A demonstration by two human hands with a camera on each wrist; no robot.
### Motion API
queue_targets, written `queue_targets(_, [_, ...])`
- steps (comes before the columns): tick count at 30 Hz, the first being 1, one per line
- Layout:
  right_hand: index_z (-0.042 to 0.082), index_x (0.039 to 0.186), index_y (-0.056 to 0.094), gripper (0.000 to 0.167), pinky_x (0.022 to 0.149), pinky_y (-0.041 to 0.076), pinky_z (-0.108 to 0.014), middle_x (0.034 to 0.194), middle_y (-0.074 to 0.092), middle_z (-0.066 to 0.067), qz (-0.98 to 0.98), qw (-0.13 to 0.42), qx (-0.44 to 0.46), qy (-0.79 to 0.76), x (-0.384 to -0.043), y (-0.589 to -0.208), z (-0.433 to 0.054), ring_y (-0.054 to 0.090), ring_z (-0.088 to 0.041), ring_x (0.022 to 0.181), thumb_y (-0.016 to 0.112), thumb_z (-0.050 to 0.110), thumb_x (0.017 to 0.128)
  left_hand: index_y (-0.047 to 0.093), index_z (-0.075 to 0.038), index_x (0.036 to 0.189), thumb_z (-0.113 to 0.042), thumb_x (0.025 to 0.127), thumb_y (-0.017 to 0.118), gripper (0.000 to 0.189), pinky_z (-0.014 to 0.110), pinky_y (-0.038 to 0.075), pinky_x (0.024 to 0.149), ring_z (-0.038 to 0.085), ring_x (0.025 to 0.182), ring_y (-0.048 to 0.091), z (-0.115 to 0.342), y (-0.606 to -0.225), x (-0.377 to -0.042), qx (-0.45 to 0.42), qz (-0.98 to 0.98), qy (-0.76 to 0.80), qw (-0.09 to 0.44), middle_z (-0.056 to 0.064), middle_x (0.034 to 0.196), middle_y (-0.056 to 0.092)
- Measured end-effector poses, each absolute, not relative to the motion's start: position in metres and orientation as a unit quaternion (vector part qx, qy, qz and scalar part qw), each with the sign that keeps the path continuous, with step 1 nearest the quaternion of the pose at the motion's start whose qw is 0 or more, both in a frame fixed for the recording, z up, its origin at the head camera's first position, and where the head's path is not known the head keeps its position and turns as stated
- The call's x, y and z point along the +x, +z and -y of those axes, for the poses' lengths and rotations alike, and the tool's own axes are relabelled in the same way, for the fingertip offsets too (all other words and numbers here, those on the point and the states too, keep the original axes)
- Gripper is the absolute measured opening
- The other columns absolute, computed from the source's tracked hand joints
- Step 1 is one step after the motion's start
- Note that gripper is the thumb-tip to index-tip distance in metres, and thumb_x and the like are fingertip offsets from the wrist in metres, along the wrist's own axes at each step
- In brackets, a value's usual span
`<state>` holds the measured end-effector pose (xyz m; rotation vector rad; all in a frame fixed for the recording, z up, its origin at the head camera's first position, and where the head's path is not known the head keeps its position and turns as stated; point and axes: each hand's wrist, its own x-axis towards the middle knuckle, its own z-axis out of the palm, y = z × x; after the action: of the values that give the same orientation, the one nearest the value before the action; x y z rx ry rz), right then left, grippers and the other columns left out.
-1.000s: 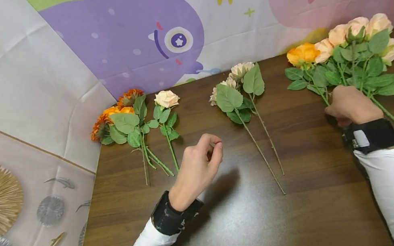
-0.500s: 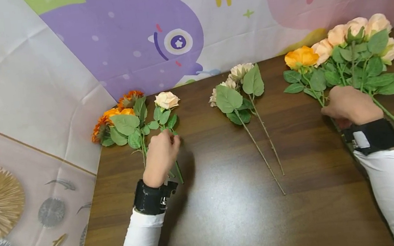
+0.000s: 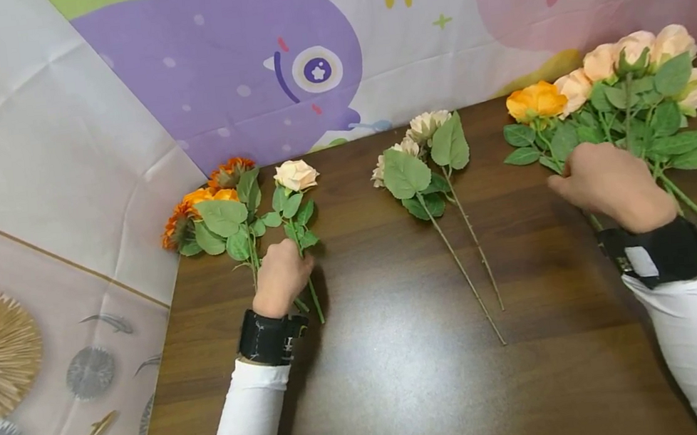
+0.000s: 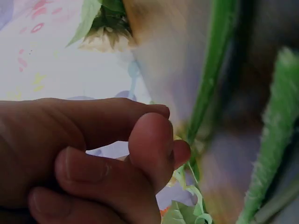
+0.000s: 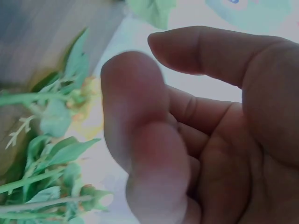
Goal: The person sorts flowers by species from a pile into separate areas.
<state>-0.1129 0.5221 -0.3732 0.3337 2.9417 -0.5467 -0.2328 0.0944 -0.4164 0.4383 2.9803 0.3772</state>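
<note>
My left hand (image 3: pixel 282 279) is at the green stem of a cream rose (image 3: pixel 296 175) on the left of the table. In the left wrist view its fingers are bent, with thumb and fingertips close together against the stem (image 4: pixel 211 70); whether they pinch it is unclear. Over the stems of the right bunch hovers my right hand (image 3: pixel 616 185), hiding part of them. The right wrist view shows its thumb apart from loosely bent fingers, nothing between them. That bunch has an orange rose (image 3: pixel 535 101) and several peach roses (image 3: pixel 601 63).
Orange flowers (image 3: pixel 217 195) with green leaves lie left of the cream rose. Between the hands lie beige flowers (image 3: pixel 428 124) on long thin stems. A patterned cloth (image 3: pixel 228 66) rises behind the brown wooden table (image 3: pixel 401 398).
My left hand has moved left, from above the middle of the table to the cream rose's stem. My right hand has shifted slightly left, and its thumb now stands out more.
</note>
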Motion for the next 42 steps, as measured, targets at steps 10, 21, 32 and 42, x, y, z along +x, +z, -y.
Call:
queue_targets(10, [0.015, 0.058, 0.050, 0.043, 0.047, 0.033, -0.036, 0.057, 0.044, -0.001, -0.982, 0.045, 0.075, -0.167, -0.109, -0.363, -0.496, 0.048, -0.023, 0.055, 0.053, 0.033, 0.097, 0.064, 0.002, 0.088, -0.014, 0.092, 0.063, 0.016, 0.040, 0.050, 0.052, 0.028, 0.065, 0.064, -0.093, -0.419, -0.235, 0.122, -0.980, 0.070, 0.140, 0.019, 0.087, 0.067])
queue_targets(21, [0.013, 0.069, 0.057, 0.033, 0.048, 0.035, -0.036, 0.061, 0.049, -0.001, -0.985, 0.008, 0.030, -0.169, -0.103, -0.354, -0.461, 0.049, -0.022, 0.056, 0.056, 0.029, 0.097, 0.041, -0.013, 0.052, -0.003, 0.084, 0.057, 0.036, 0.034, 0.045, 0.050, 0.020, 0.054, 0.050, -0.095, -0.406, -0.229, 0.169, -0.972, 0.159, 0.042, 0.006, 0.060, 0.050])
queue_targets(32, [0.010, 0.091, 0.072, 0.010, 0.058, 0.045, -0.030, 0.071, 0.062, 0.005, -0.951, -0.033, -0.120, -0.282, -0.098, -0.361, -0.404, 0.053, -0.010, 0.063, 0.063, 0.013, 0.095, 0.054, -0.008, 0.071, -0.005, 0.095, 0.055, 0.024, 0.023, 0.035, 0.044, 0.008, 0.047, 0.048, -0.128, -0.382, -0.186, 0.280, -0.902, 0.318, -0.087, -0.003, 0.055, 0.052])
queue_targets(42, [0.010, 0.110, 0.072, 0.017, 0.054, 0.050, -0.026, 0.082, 0.067, 0.006, -0.857, 0.030, -0.190, -0.479, -0.089, -0.374, -0.369, 0.061, -0.013, 0.059, 0.063, 0.019, 0.099, 0.064, -0.004, 0.087, -0.004, 0.098, 0.059, 0.012, 0.015, 0.041, 0.046, 0.000, 0.050, 0.052, -0.161, -0.387, -0.141, 0.441, -0.775, 0.447, -0.067, -0.001, 0.065, 0.065])
